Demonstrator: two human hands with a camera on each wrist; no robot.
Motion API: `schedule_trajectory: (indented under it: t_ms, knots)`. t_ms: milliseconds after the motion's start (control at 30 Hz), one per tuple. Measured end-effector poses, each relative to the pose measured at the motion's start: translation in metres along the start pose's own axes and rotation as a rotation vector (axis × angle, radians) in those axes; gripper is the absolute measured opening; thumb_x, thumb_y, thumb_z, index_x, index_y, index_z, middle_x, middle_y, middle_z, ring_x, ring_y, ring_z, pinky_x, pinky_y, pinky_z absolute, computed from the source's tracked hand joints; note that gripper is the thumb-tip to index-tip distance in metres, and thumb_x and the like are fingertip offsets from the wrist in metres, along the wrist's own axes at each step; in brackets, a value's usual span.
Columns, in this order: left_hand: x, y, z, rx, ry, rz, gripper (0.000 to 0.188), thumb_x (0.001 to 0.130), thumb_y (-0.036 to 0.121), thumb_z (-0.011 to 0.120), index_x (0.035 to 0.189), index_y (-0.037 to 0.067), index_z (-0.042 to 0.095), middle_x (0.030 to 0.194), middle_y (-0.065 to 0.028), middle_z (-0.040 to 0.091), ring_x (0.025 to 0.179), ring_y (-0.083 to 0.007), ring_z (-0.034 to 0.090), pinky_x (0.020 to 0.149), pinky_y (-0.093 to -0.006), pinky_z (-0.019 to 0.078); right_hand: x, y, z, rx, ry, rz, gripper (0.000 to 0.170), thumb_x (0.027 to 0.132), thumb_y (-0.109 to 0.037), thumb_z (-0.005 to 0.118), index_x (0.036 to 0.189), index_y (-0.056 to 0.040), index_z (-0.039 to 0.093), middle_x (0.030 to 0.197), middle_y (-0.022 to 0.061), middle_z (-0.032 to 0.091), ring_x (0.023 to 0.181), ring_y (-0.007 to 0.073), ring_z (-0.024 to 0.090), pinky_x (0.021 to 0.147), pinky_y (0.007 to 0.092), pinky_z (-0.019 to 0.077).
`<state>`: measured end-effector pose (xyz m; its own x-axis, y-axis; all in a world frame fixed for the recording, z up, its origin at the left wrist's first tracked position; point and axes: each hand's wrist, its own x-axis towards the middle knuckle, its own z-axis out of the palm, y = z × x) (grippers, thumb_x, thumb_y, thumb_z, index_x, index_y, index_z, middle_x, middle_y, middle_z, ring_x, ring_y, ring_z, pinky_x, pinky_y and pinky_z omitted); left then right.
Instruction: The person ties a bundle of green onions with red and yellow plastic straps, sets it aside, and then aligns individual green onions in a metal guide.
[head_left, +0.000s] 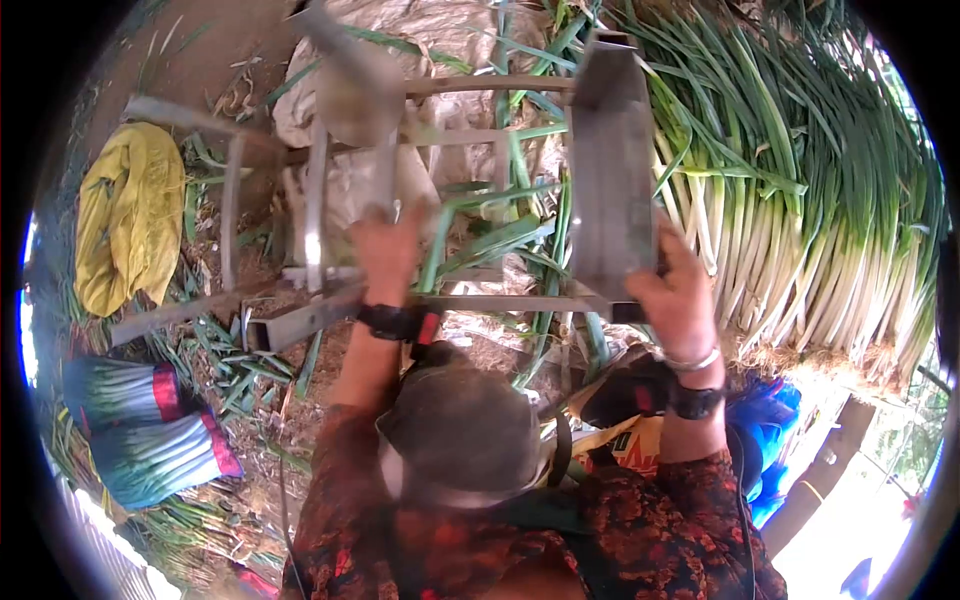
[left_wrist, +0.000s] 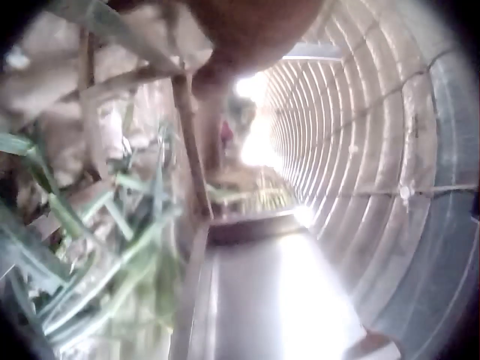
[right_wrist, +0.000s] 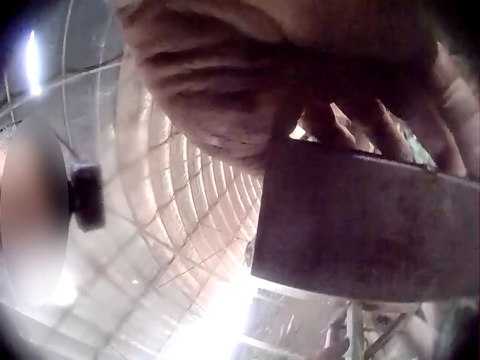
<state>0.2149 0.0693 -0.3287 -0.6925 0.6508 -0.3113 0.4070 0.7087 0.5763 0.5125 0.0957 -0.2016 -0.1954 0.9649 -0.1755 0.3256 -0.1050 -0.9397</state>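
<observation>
A metal frame of square tubes and bars (head_left: 490, 303) spans the space in front of the person in the head view. A wide grey metal channel (head_left: 612, 190) forms its right end. My left hand (head_left: 385, 260), blurred, grips an upright bar near the frame's middle. With my right hand (head_left: 675, 295) I hold the channel's near right edge. In the right wrist view, fingers (right_wrist: 390, 131) curl over the edge of the dark metal side (right_wrist: 367, 225). The left wrist view has part of a blurred hand (left_wrist: 255, 30) at the top, above a shiny metal surface (left_wrist: 247, 292).
Long green onions (head_left: 800, 200) with white stalks and roots are heaped at the right. Bundled onions (head_left: 150, 450) with red bands lie at the lower left. A yellow sack (head_left: 130, 220) is at the left, and loose leaves (head_left: 505, 240) lie over pale sacking (head_left: 440, 40) under the frame.
</observation>
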Motion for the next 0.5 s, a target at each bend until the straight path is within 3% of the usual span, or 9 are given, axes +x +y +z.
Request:
schedule_trajectory:
  t_ms: [67,133,167,233,333,400,500]
  knots:
    - [-0.018,0.017,0.026,0.103,0.002,0.07,0.089,0.068,0.053,0.074,0.126,-0.008,0.044,0.121,-0.0284,0.046,0.112,-0.0428,0.047,0.094,-0.0522,0.0373,-0.003,0.003,-0.019,-0.072,0.042,0.052,0.061,0.074,0.005,0.05,0.135,0.0016,0.045,0.117,0.0129,0.062,0.097,0.0133,0.061,0.083,0.0249,0.0489]
    - [-0.026,0.02,0.051,0.185,0.025,0.135,0.097,0.067,0.05,0.074,0.134,-0.007,0.034,0.124,-0.0273,0.043,0.115,-0.0429,0.043,0.098,-0.0521,0.0338,0.003,0.051,-0.033,-0.166,0.066,0.112,0.058,0.076,0.002,0.05,0.134,0.0015,0.046,0.117,0.0131,0.063,0.099,0.0151,0.06,0.086,0.0268,0.0472]
    - [-0.029,0.019,0.059,0.209,0.04,0.163,0.1,0.066,0.049,0.074,0.137,-0.006,0.03,0.125,-0.0271,0.042,0.116,-0.0427,0.043,0.1,-0.0514,0.0324,0.002,0.08,-0.037,0.11,0.117,0.303,0.055,0.076,0.0,0.051,0.13,0.0032,0.05,0.108,0.0057,0.062,0.092,0.0123,0.056,0.083,0.0246,0.0451]
    - [-0.023,0.014,0.068,0.161,0.047,0.174,0.104,0.064,0.043,0.075,0.14,-0.006,0.024,0.129,-0.0247,0.04,0.12,-0.0412,0.039,0.103,-0.0504,0.0293,0.004,0.089,-0.039,-0.079,0.092,0.213,0.054,0.076,-0.004,0.053,0.13,0.0016,0.05,0.112,0.012,0.063,0.098,0.0179,0.059,0.086,0.0289,0.0457]
    - [-0.016,-0.004,0.08,0.165,0.155,0.419,0.096,0.066,0.04,0.074,0.138,-0.005,0.029,0.131,-0.0235,0.039,0.121,-0.0411,0.039,0.103,-0.0502,0.0293,0.011,0.114,-0.038,-0.189,0.092,0.156,0.052,0.076,-0.011,0.055,0.126,0.0006,0.054,0.109,0.0171,0.065,0.098,0.0253,0.063,0.086,0.0333,0.0471]
    - [-0.019,-0.002,0.076,0.144,0.186,0.616,0.085,0.067,0.037,0.073,0.132,-0.004,0.037,0.13,-0.0236,0.042,0.119,-0.041,0.041,0.102,-0.0486,0.0321,0.012,0.097,-0.038,-0.305,0.113,0.158,0.05,0.076,-0.015,0.055,0.123,-0.0002,0.056,0.104,0.019,0.066,0.095,0.0296,0.064,0.085,0.0356,0.048]
    - [-0.038,0.011,0.058,0.079,-0.041,0.698,0.06,0.07,0.033,0.072,0.116,-0.001,0.054,0.117,-0.0218,0.054,0.109,-0.0384,0.05,0.094,-0.0449,0.04,0.006,0.075,-0.034,-0.494,0.169,0.188,0.044,0.074,-0.022,0.055,0.113,-0.0036,0.063,0.094,0.0233,0.066,0.091,0.0378,0.064,0.083,0.0406,0.0491]
